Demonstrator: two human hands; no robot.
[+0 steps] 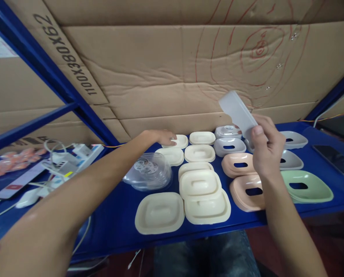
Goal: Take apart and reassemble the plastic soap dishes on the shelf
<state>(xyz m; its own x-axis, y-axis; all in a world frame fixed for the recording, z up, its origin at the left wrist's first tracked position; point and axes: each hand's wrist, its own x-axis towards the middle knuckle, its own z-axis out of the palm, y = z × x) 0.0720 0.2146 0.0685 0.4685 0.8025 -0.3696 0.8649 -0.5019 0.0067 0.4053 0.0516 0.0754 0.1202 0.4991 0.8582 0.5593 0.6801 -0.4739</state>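
My right hand [267, 144] is raised above the table, thumb and fingers closed on the edge of a light grey plastic soap-dish-shaped part [239, 113], tilted steeply. At the back of the table, my left hand [164, 137] has its fingers curled over the left side of a cream oval tray [181, 141]. Another cream tray [202, 137] lies just right of it. More cream trays lie toward me, several overlapping in a pile [200, 185]. A single one [159, 213] sits near the front edge.
Clear plastic lids [148, 171] are stacked left of the cream trays. Slotted peach dishes [242, 163], grey dishes [229, 147] and a green dish [307, 186] stand to the right. A phone [336, 157] lies far right; cables and a power strip [73, 161] are left. Cardboard [148, 65] walls the back.
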